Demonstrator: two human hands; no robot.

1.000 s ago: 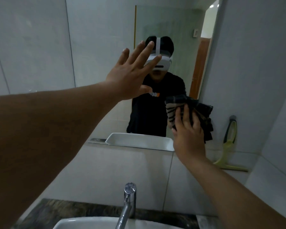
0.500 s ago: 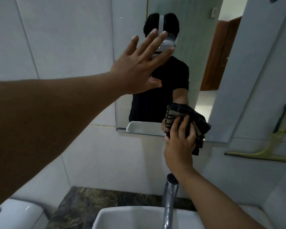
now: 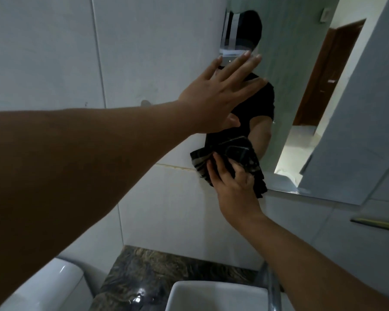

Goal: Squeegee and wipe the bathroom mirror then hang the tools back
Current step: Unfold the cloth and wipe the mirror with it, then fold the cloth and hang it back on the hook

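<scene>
The wall mirror (image 3: pixel 301 75) hangs above the basin and reflects a person in a black shirt. My right hand (image 3: pixel 231 182) presses a dark striped cloth (image 3: pixel 234 156) against the mirror's lower left corner. My left hand (image 3: pixel 218 95) is spread flat, fingers apart, at the mirror's left edge above the cloth, holding nothing. The blade of a yellow-green squeegee (image 3: pixel 377 224) shows on the wall at the right edge of the view; its handle is cut off.
A white basin (image 3: pixel 211 295) and a chrome tap (image 3: pixel 273 292) sit below on a dark marble counter (image 3: pixel 157 270). A white toilet tank (image 3: pixel 47 288) stands at the lower left. Pale tiled wall (image 3: pixel 54 52) fills the left side.
My right hand has slid the cloth leftward along the mirror's bottom edge to its lower left corner. My view has swung left and down. My left hand stays flat at the mirror's left edge.
</scene>
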